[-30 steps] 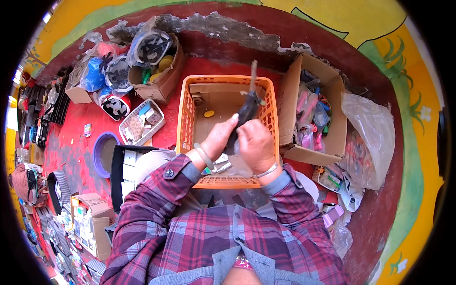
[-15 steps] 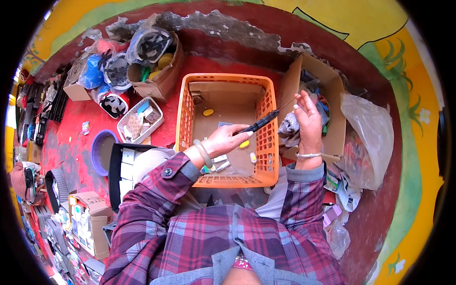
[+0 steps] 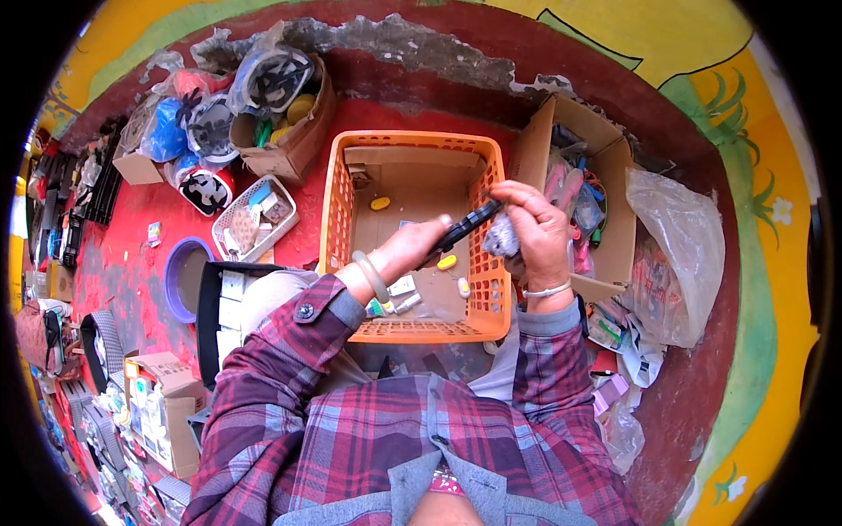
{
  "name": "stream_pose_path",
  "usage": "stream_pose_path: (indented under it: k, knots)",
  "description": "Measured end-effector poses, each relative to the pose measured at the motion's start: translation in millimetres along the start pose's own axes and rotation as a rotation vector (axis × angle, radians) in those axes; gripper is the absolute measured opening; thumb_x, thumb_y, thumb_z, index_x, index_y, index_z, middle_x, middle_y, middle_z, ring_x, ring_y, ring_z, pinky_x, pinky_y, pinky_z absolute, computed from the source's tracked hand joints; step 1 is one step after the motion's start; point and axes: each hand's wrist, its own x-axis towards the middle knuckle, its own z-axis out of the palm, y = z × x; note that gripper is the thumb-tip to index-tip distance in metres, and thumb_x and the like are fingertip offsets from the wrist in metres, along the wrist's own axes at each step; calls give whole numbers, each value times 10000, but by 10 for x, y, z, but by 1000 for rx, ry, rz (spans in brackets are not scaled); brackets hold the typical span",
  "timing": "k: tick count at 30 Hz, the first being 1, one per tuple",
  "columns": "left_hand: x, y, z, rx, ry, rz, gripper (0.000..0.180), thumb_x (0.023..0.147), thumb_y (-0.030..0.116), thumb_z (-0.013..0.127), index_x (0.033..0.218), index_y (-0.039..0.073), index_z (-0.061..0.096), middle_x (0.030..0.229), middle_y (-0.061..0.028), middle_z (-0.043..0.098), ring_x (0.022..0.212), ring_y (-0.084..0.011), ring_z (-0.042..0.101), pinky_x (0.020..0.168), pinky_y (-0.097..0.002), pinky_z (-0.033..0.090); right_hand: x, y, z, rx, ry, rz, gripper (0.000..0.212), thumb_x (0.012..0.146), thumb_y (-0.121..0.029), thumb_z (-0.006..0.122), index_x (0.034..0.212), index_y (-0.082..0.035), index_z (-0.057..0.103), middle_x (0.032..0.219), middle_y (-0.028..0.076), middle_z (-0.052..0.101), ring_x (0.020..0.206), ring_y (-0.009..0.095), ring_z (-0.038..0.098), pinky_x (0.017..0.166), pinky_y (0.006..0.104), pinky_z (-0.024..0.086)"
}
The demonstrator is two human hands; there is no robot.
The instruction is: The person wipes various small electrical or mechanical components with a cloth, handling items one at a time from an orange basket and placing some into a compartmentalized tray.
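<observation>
My left hand (image 3: 409,245) is closed round one end of a long, slim black object (image 3: 466,230) whose exact kind I cannot make out. It slants up to the right above the orange plastic basket (image 3: 413,331). My right hand (image 3: 537,230) has its fingertips at the far end of the black object. A crumpled grey-white cloth (image 3: 501,237) is bunched in the same hand, below the fingers. Inside the basket, flat cardboard lines the bottom, with several small yellow oval items (image 3: 447,262) and a few white pieces (image 3: 402,287) on it.
An open cardboard box (image 3: 618,237) of mixed goods stands right of the basket, beside a clear plastic bag (image 3: 680,263). To the left are a white tray (image 3: 285,221), a purple basin (image 3: 172,302) and a box with wrapped helmets (image 3: 279,158). A wall curves behind.
My right hand has come left and down to the black object's tip, bringing the cloth along. A thin line that stretched between tip and fingers no longer shows. My left hand has shifted slightly left.
</observation>
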Motion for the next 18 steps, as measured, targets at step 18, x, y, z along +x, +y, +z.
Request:
stream_pose_path:
  k: [18]
  knots:
    - [43,-7,-57,-436,52,-15,744,887,697,309,960,29,628,736,-74,582,670,-166,603,639,-335,554,-79,-27,294,-711,-139,-431,287,769,-34,593,1050,-26,648,1091,93,634,875,224,623,743,322,510]
